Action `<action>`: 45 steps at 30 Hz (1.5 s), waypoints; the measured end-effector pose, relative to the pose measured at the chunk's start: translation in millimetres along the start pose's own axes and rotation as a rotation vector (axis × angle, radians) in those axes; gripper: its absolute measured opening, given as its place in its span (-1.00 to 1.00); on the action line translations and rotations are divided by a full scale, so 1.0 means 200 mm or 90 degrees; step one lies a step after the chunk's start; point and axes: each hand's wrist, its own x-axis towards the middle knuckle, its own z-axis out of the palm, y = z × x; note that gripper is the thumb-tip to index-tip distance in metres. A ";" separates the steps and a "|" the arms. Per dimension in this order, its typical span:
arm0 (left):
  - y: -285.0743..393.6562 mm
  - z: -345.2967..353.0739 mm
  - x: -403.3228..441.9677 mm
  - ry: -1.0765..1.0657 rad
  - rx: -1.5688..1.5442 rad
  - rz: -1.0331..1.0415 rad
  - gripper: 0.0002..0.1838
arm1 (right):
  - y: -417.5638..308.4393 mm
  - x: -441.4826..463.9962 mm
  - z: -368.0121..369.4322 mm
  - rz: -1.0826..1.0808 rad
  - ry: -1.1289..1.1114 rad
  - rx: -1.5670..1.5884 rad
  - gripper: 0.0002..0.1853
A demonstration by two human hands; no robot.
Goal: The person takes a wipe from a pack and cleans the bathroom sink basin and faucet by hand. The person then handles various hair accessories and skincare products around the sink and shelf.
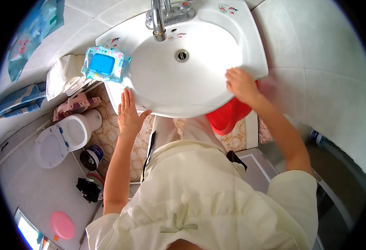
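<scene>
A white washbasin [158, 89] with small painted flowers is in front of me, its bowl holding no visible water. My left hand [129, 114] lies on the left front rim with fingers stretched and thumb out to the side; nothing is in it. Across the bowl, my right hand [240, 84] is at the right front rim, fingers extended towards the bowl and nothing visible in them. A blue pack of wipes [102, 63], its lid closed, sits on the basin's left ledge. The chrome faucet [158, 21] stands at the back, above the drain [182, 55].
Below the basin's right side is a red plastic basin [229, 116]. To the left stand a toilet [68, 135] with its lid up and a dark bucket [92, 156]. A pink balloon-like object [62, 225] shows lower left. Tiled wall [324, 54] rises at right.
</scene>
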 end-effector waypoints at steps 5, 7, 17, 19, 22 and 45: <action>0.01 0.00 0.00 -0.001 -0.001 -0.007 0.09 | -0.17 0.00 0.00 0.021 -0.011 0.176 -0.86; 0.01 0.00 -0.01 0.007 -0.003 -0.005 0.09 | 0.03 0.04 -0.01 -0.112 -0.103 0.125 -0.86; 0.02 -0.03 0.00 -0.013 -0.015 -0.016 0.10 | -0.19 -0.11 0.03 -0.003 -0.028 0.101 -0.60; 0.02 -0.02 0.00 -0.008 -0.010 -0.017 0.10 | -0.41 -0.08 0.03 0.071 -0.045 0.226 -0.61; 0.03 -0.02 0.00 -0.016 -0.001 -0.017 0.09 | -0.63 0.05 0.10 0.103 -0.038 0.384 -0.65; 0.01 0.00 0.01 -0.023 0.012 -0.002 0.09 | -0.92 0.11 0.10 0.127 -0.129 0.625 -0.72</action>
